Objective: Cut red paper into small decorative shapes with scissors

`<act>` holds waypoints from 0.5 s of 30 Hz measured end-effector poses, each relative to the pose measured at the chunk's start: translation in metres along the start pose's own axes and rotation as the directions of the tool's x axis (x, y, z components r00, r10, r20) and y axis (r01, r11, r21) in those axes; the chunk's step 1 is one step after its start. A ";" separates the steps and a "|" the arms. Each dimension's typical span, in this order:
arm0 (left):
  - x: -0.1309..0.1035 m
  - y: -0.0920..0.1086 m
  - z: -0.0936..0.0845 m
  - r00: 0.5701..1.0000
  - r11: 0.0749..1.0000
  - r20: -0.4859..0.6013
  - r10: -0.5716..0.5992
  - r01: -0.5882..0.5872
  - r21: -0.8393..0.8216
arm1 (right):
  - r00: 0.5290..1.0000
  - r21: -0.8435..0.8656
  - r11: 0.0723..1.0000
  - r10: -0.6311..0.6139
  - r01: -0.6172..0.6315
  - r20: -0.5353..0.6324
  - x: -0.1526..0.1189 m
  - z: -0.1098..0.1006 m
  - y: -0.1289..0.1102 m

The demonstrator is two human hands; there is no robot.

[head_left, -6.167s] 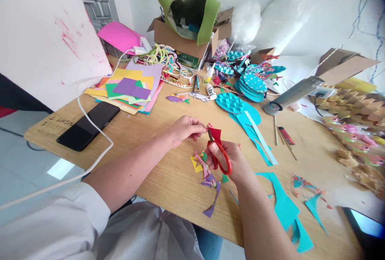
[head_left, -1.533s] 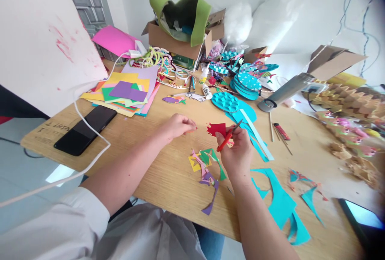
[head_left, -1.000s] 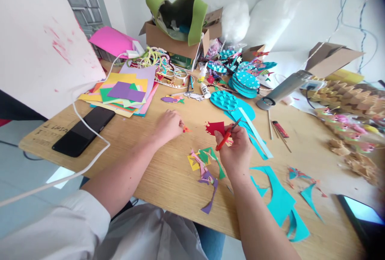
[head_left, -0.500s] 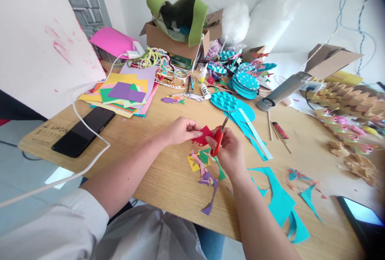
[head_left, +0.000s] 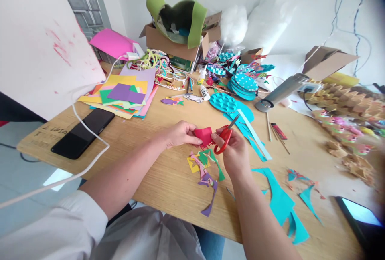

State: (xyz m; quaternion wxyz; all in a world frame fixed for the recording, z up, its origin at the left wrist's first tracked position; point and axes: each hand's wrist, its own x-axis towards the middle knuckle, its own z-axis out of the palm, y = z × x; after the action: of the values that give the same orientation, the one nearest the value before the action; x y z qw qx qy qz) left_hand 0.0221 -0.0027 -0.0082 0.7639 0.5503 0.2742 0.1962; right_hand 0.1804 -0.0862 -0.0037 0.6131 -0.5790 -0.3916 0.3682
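Between thumb and fingers, my left hand (head_left: pixel 182 134) pinches the left side of a small red paper (head_left: pixel 204 136) with a ragged lower edge. My right hand (head_left: pixel 234 150) holds red-handled scissors (head_left: pixel 223 139), their blades pointing up and away to the right, off the paper. The right thumb and a fingertip are at the paper's right edge. Just below the hands lie yellow (head_left: pixel 193 165), green and pink paper scraps, with a curled purple scrap (head_left: pixel 209 196) nearer the table's front edge.
Coloured paper sheets (head_left: pixel 120 93) and a black phone (head_left: pixel 82 133) lie left, crossed by a white cable (head_left: pixel 90 130). Turquoise offcuts (head_left: pixel 279 200) lie right of my right forearm. Farther back are a glue bottle (head_left: pixel 205 93), a steel flask (head_left: pixel 282 91) and a cardboard box (head_left: pixel 171 47).
The red paper has turned between my hands and shows more of its face. The scissors have tilted farther right in my right hand, which has shifted slightly right.
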 end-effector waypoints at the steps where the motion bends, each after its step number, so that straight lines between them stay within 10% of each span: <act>1: 0.000 0.000 0.000 1.000 1.000 0.015 -0.008 0.007 0.011 | 1.000 0.010 1.000 0.003 -0.003 -0.008 0.000 0.000 0.000; 15: 0.004 -0.001 -0.001 0.973 0.996 -0.211 0.089 -0.086 0.023 | 0.993 -0.066 0.998 0.030 -0.023 0.114 -0.001 0.000 -0.003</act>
State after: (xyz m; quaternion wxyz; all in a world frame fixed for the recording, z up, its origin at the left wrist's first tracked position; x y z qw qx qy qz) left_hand 0.0241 0.0000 -0.0105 0.7171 0.5432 0.3306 0.2853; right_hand 0.1802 -0.0877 -0.0013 0.5656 -0.5814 -0.4302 0.3962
